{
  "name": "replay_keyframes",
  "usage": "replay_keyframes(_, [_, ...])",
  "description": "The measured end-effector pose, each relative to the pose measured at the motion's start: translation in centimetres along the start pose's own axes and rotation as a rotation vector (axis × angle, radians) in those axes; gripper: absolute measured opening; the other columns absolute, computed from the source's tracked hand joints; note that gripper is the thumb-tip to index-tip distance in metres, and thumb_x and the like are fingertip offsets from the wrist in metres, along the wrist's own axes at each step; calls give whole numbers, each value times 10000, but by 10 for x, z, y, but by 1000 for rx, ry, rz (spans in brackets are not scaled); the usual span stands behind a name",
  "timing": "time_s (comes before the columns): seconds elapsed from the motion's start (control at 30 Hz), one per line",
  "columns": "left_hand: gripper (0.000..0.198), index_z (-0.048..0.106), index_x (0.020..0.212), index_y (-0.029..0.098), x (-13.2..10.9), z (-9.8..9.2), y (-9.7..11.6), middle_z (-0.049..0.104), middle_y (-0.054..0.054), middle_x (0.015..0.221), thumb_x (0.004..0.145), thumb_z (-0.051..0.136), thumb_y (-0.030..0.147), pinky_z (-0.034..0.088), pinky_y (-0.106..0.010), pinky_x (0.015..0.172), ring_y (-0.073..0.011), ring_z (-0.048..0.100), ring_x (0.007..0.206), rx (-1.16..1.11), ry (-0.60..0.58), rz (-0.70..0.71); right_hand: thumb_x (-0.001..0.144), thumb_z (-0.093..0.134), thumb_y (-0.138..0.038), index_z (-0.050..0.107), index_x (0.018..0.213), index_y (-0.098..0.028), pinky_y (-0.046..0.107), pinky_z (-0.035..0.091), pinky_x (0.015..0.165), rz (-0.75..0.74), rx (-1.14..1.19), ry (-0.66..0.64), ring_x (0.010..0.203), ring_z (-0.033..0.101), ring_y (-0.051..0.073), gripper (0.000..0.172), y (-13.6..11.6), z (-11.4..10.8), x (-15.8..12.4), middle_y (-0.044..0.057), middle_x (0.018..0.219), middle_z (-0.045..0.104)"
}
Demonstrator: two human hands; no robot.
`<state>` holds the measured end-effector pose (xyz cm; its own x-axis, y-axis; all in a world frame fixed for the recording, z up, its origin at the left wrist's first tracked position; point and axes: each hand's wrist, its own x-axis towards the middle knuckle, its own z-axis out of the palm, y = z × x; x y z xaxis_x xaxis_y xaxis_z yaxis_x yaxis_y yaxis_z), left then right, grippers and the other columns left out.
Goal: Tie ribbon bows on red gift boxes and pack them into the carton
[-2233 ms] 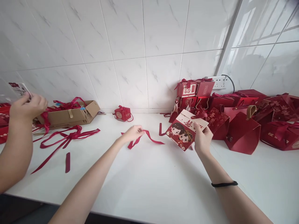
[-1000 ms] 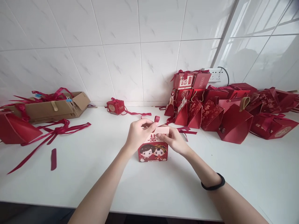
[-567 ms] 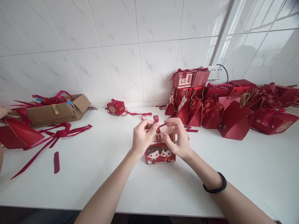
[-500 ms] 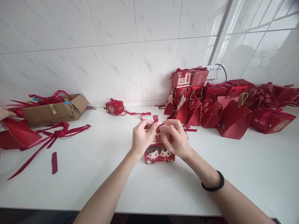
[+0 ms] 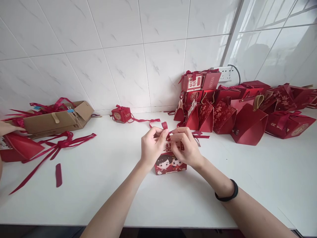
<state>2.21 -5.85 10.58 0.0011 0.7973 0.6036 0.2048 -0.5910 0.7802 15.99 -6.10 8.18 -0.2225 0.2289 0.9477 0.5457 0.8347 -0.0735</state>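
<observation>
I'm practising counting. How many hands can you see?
3: the left hand and right hand at the top of the cartoon box, plus another person's hand at the left edge. More may be hidden.

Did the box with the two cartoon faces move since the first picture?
Yes. Judged against the white power strip by the wall, the cartoon box has moved left and closer to the person.
</observation>
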Motion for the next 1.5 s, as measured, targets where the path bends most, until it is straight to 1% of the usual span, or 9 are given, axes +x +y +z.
replay_keyframes(0.23, [301, 491, 640, 173, 0, -1, -1, 516, 37, 549, 812, 573, 405, 362, -177, 435, -59, 422, 449, 30, 15, -6, 840, 494, -85, 460, 914, -218, 337, 505, 673, 49, 37, -23, 845, 526, 184, 156, 0, 1, -1, 65, 893, 482])
replay_keyframes(0.43, [279, 506, 652, 175, 0, -2, 0, 536, 34, 553, 810, 580, 393, 395, -170, 449, -67, 477, 464, -21, -10, -26, 836, 525, -114, 471, 999, -216, 332, 487, 668, 184, 124, -10, 799, 540, 177, 200, -2, 0, 1, 48, 870, 527])
replay_keyframes(0.67, [281, 515, 665, 175, 0, 1, 0, 560, 23, 578, 804, 585, 409, 421, -185, 484, -84, 519, 508, -11, -21, -52, 854, 510, -130, 548, 830, -197, 273, 442, 608, 280, 177, -67, 676, 529, 135, 81, -3, -6, 7, 15, 751, 553])
replay_keyframes(0.8, [272, 506, 691, 179, 4, -8, 2, 536, 26, 594, 816, 570, 412, 387, -199, 461, -80, 472, 484, -17, -171, -59, 830, 517, -129, 520, 797, -195, 255, 419, 578, 324, 149, -78, 643, 510, 126, 73, -2, -6, 7, 3, 724, 521])
replay_keyframes(0.9, [171, 562, 802, 182, 9, -19, 3, 602, -3, 738, 788, 614, 345, 471, -220, 618, -118, 570, 662, -38, -364, -38, 827, 516, -140, 518, 790, -199, 255, 413, 576, 350, 149, -90, 650, 515, 131, 69, -2, -6, 8, 5, 729, 527])
replay_keyframes(0.97, [126, 591, 858, 184, 11, -23, 2, 629, -19, 832, 771, 620, 270, 492, -246, 737, -143, 597, 784, -34, -430, -15, 830, 516, -150, 521, 784, -200, 255, 411, 575, 363, 156, -100, 651, 517, 133, 68, -1, -6, 9, 6, 730, 533])
replay_keyframes(1.13, [44, 604, 759, 164, 11, -23, -5, 629, -14, 741, 761, 576, 198, 516, -249, 721, -145, 606, 735, -33, -370, 8, 835, 512, -163, 525, 793, -197, 265, 414, 588, 361, 176, -119, 651, 511, 137, 56, 0, -7, 8, 15, 741, 539])
replay_keyframes(1.27, [124, 636, 836, 160, 10, -25, -2, 663, -30, 801, 771, 532, 176, 522, -256, 743, -149, 617, 757, -3, -429, 71, 855, 487, -172, 518, 795, -197, 276, 415, 596, 339, 195, -115, 661, 509, 145, 72, 0, -7, 7, 22, 746, 537])
replay_keyframes(1.5, [97, 621, 749, 162, 8, -27, 0, 605, -11, 669, 745, 524, 160, 481, -214, 586, -110, 520, 593, 120, -376, 100, 872, 464, -175, 512, 794, -200, 280, 411, 583, 322, 194, -126, 646, 499, 146, 95, -1, -8, 8, 23, 740, 526])
